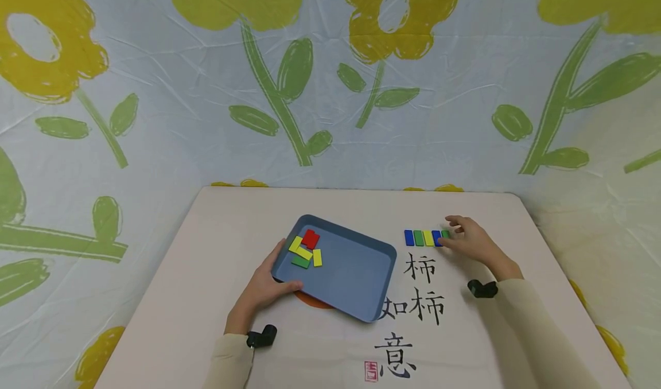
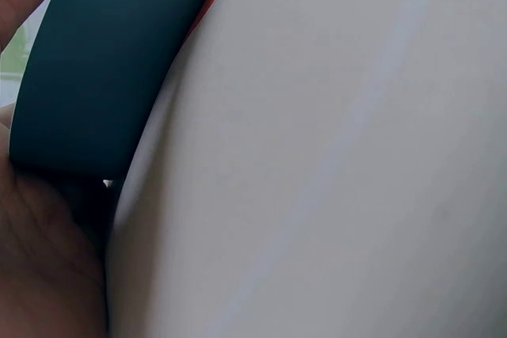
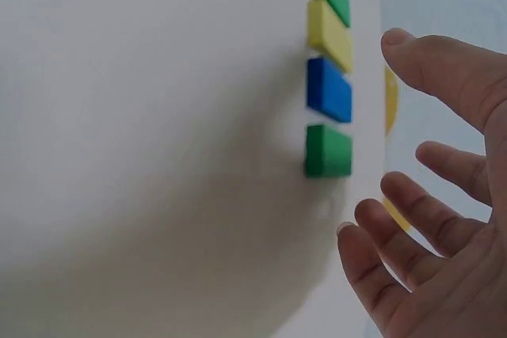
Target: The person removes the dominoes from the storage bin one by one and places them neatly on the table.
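Note:
My left hand (image 1: 263,286) grips the left corner of a blue-grey tray (image 1: 351,280), thumb over the near rim. The tray's dark outer wall (image 2: 87,77) fills the upper left of the left wrist view. Inside it, towards the left, lie red (image 1: 310,239), yellow (image 1: 317,257) and green (image 1: 300,261) blocks, some overlapping. To the tray's right, several flat blocks stand in a row. My right hand (image 3: 444,219), fingers spread and holding nothing, hovers by the row's right end, nearest the green block (image 3: 333,152) and the blue block (image 3: 331,91).
Black brush-written characters (image 1: 423,268) and a red seal (image 1: 371,371) mark the pale tabletop (image 1: 232,217). An orange-red printed patch (image 1: 312,301) shows under the tray's near edge. Flower-patterned cloth (image 1: 196,102) hangs behind and beside the table.

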`<state>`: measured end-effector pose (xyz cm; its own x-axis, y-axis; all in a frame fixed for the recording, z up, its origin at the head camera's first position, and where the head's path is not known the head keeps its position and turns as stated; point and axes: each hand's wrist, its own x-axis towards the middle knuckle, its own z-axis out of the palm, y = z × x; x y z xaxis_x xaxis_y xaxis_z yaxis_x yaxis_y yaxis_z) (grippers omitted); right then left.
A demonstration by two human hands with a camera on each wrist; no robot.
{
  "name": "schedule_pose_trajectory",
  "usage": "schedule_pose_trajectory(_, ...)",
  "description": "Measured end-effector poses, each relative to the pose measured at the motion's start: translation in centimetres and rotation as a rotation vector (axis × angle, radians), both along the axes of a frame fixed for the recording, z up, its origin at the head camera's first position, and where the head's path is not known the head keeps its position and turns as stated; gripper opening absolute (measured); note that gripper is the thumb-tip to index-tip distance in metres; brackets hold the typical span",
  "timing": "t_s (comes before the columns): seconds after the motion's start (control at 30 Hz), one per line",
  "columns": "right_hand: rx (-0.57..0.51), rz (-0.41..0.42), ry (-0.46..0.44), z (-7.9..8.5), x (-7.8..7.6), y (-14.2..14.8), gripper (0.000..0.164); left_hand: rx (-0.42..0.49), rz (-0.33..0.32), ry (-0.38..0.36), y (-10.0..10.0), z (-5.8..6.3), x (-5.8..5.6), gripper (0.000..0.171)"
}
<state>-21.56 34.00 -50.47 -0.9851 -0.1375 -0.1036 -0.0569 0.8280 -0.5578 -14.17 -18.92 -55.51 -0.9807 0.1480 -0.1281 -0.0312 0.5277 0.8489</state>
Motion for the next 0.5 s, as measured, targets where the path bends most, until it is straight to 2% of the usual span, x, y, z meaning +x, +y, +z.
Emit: schedule_pose_trajectory(0.5, -0.101, 0.158, 0.053, 2.6, -0.9, -6.8, 0.081, 0.004, -0.001, -0.008, -0.1, 0.0, -0.1, 0.113)
